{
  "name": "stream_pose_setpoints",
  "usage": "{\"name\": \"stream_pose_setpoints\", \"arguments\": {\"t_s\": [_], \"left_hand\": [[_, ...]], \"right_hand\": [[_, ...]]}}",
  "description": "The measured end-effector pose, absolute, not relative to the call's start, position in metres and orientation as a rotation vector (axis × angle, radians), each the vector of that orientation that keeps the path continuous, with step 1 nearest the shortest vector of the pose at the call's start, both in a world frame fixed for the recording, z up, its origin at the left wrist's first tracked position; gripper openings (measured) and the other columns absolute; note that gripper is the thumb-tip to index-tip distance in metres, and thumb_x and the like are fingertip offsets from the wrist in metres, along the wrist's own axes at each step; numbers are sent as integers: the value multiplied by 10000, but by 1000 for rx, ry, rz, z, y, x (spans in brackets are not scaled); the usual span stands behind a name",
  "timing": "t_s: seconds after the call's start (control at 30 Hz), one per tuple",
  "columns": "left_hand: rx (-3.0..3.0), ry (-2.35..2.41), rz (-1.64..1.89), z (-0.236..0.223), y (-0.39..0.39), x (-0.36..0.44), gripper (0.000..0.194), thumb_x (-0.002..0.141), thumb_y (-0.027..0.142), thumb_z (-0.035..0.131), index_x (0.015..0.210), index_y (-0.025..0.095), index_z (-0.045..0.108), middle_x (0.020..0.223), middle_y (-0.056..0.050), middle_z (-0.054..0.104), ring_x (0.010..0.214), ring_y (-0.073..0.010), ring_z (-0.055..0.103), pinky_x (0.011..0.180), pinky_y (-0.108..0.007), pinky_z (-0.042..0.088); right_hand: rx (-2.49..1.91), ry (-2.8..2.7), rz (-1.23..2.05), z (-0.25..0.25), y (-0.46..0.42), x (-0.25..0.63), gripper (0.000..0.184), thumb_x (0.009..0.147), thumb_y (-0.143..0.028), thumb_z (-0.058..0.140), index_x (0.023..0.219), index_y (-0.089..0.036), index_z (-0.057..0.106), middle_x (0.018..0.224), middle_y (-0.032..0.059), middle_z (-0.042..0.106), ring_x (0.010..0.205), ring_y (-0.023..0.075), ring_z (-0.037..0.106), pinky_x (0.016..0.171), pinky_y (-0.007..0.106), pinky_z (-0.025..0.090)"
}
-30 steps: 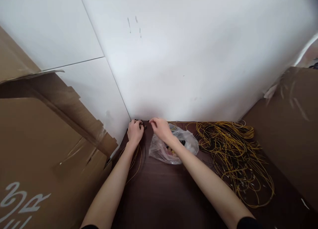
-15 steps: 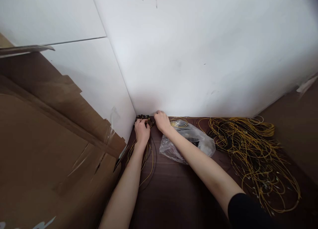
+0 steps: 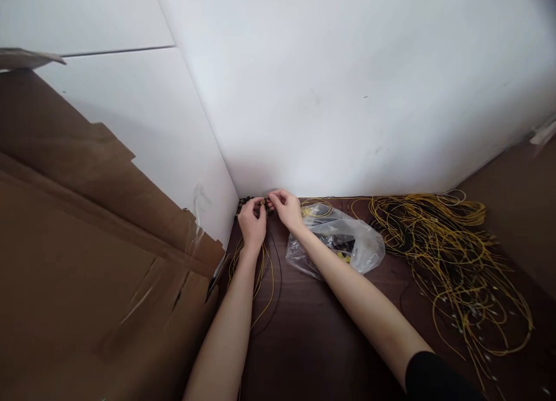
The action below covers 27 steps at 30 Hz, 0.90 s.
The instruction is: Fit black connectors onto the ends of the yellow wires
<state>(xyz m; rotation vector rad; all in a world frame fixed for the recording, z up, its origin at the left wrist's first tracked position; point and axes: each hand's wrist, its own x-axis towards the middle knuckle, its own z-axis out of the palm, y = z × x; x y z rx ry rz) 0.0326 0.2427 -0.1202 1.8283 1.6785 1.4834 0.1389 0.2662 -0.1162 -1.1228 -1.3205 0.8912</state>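
Note:
At the back corner, my left hand [image 3: 252, 220] is closed in a pinch on a small dark and yellow piece at the end of the wires. Close beside it, my right hand [image 3: 284, 208] has thumb and fingertips pressed together near the same spot; what they hold is too small to name. Small dark pieces [image 3: 244, 200] lie against the wall behind my left hand. Yellow and dark wires [image 3: 270, 285] hang down in loops under my left hand. Partly behind my right forearm lies a clear plastic bag [image 3: 367, 247] with black and yellow small parts inside.
A large tangle of yellow and black wires [image 3: 438, 244] spreads over the right of the dark brown surface [image 3: 313, 337]. Cardboard [image 3: 87, 262] with torn edges rises on the left. A white wall [image 3: 304, 88] stands behind, with another brown panel [image 3: 521, 215] at the right.
My right hand has turned, and its fingertips have come to my left hand's fingertips. My left hand has lifted slightly. The view has shifted a little, and yellow parts in the bag now show.

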Motion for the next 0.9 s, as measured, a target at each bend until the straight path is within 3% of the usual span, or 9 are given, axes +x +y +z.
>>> {"name": "stream_pose_setpoints", "arguments": {"t_s": [0.33, 0.6, 0.9], "left_hand": [[1613, 1557, 1568, -125, 245, 34, 151, 741, 178, 579, 871, 148, 651, 816, -49, 667, 675, -123, 611, 651, -241, 521], [1569, 1551, 1605, -125, 245, 36, 143, 722, 166, 595, 849, 137, 656, 792, -44, 658, 650, -114, 596, 632, -227, 513], [1578, 1476, 1655, -127, 247, 36, 148, 720, 183, 603, 843, 131, 666, 807, -52, 660, 617, -107, 592, 617, -228, 507]], "right_hand": [[-1101, -1291, 898, -121, 256, 141, 225, 811, -296, 525, 875, -138, 671, 744, 37, 679, 616, 129, 606, 623, 236, 500], [-1127, -1450, 701, -121, 253, 141, 193, 817, -231, 530, 867, -140, 692, 842, 60, 689, 675, 133, 602, 667, 240, 479], [-1079, -1390, 715, -125, 255, 140, 168, 813, -218, 537, 850, -151, 687, 793, 50, 686, 572, 124, 599, 610, 243, 490]]}}
